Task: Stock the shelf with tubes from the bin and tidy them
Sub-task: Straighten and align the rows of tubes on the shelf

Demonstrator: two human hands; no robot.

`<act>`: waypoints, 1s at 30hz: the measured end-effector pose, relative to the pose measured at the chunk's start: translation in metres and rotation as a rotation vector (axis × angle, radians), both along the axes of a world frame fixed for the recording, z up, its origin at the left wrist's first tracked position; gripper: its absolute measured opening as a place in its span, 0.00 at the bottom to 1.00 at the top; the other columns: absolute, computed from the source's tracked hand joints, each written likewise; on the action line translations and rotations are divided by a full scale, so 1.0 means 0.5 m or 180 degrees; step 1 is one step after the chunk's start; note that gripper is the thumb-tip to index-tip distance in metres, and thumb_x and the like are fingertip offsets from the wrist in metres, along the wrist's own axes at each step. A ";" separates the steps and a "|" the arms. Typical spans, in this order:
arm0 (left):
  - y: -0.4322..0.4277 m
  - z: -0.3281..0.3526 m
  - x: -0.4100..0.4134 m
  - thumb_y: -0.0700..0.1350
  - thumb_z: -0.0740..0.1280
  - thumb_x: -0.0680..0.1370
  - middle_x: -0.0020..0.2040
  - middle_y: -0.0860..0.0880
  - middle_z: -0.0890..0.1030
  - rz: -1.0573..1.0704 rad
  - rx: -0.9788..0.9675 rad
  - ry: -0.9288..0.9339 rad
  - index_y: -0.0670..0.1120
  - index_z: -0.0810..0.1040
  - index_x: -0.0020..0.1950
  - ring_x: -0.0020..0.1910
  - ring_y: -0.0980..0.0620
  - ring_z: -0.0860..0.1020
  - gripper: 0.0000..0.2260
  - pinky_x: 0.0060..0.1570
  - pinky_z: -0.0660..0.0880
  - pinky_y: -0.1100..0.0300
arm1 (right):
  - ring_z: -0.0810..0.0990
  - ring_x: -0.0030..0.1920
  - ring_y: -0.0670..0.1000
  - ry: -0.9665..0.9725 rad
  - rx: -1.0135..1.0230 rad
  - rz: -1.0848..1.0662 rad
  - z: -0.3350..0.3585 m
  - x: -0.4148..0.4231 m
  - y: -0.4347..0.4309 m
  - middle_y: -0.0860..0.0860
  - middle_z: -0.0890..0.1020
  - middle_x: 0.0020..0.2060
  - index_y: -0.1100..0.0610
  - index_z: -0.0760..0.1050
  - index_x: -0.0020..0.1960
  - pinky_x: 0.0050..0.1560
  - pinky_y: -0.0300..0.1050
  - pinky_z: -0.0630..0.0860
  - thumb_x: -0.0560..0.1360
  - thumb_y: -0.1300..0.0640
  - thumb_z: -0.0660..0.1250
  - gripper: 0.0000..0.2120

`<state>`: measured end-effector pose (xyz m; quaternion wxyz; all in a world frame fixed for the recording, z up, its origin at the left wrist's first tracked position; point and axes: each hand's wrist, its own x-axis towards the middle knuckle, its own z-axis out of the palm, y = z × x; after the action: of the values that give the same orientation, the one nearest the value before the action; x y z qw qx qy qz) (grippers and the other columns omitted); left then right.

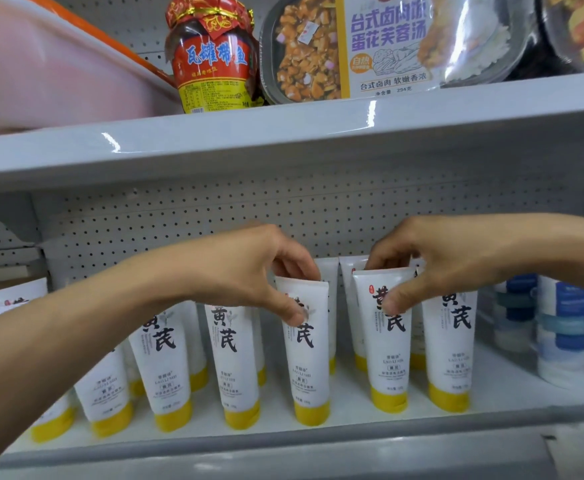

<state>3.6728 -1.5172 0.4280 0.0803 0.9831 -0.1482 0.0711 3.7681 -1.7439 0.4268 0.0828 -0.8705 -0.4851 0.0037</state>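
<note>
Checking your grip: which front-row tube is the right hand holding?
The second tube from the right, pinched at its top; the left hand pinches its left neighbour.

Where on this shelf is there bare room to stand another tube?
Bare shelf lies between the rightmost tube and the blue-and-white containers. A narrower gap lies between the tube in the left hand and the tube in the right hand. The left end is crowded.

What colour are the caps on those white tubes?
Yellow caps, standing downward on the shelf; clearest in the head view.
</note>
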 end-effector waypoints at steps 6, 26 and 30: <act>-0.026 -0.017 0.020 0.56 0.75 0.69 0.38 0.55 0.83 0.0105 0.0341 -0.0065 0.52 0.83 0.43 0.38 0.57 0.79 0.10 0.44 0.78 0.51 | 0.84 0.39 0.39 0.0066 0.0028 -0.0180 -0.031 0.015 0.006 0.37 0.84 0.42 0.45 0.78 0.46 0.44 0.45 0.83 0.70 0.45 0.73 0.08; -0.038 -0.031 0.044 0.56 0.75 0.69 0.38 0.56 0.83 0.0242 0.0217 -0.0284 0.52 0.83 0.45 0.37 0.61 0.78 0.11 0.40 0.76 0.61 | 0.83 0.40 0.38 -0.0024 -0.0003 -0.0151 -0.030 0.014 0.008 0.36 0.83 0.41 0.44 0.77 0.45 0.45 0.44 0.82 0.70 0.43 0.72 0.08; -0.019 0.001 0.013 0.58 0.73 0.71 0.47 0.59 0.83 0.0201 -0.0144 -0.0328 0.55 0.82 0.53 0.45 0.67 0.79 0.14 0.44 0.74 0.71 | 0.80 0.44 0.39 -0.0254 0.0313 -0.0081 -0.009 0.004 0.003 0.39 0.82 0.43 0.41 0.76 0.51 0.47 0.43 0.80 0.69 0.35 0.67 0.14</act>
<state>3.6796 -1.5265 0.4287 0.0925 0.9803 -0.1193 0.1274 3.7702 -1.7424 0.4224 0.1061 -0.8709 -0.4766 -0.0560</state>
